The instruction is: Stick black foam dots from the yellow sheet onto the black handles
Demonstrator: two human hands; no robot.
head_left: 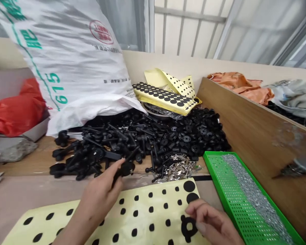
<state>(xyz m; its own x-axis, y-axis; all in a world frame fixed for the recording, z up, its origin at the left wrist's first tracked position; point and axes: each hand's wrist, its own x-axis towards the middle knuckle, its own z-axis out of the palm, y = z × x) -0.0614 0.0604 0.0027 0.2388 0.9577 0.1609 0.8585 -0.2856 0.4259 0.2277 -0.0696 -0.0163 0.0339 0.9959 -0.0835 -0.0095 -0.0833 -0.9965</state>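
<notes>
My left hand [100,194] is shut on a black moulded plastic part [123,169], whose long thin stem points up and to the left of my fingers. My right hand [211,221] rests at the lower right, its fingertips beside a black plastic ring part [188,228] lying on a pale yellow backing sheet [153,207] dotted with black adhesive pads. Nothing shows in my right hand. Behind my hands lies a large heap of similar black plastic parts [142,143], with a small pile of silver metal pieces [174,168] at its front edge.
A green perforated tray [219,173] holding rows of small silver parts lies to the right. Beyond the heap are more dotted sheets [165,95], a white woven sack [66,58] and a red plastic bag [15,109]. A wooden board [255,119] stands along the right.
</notes>
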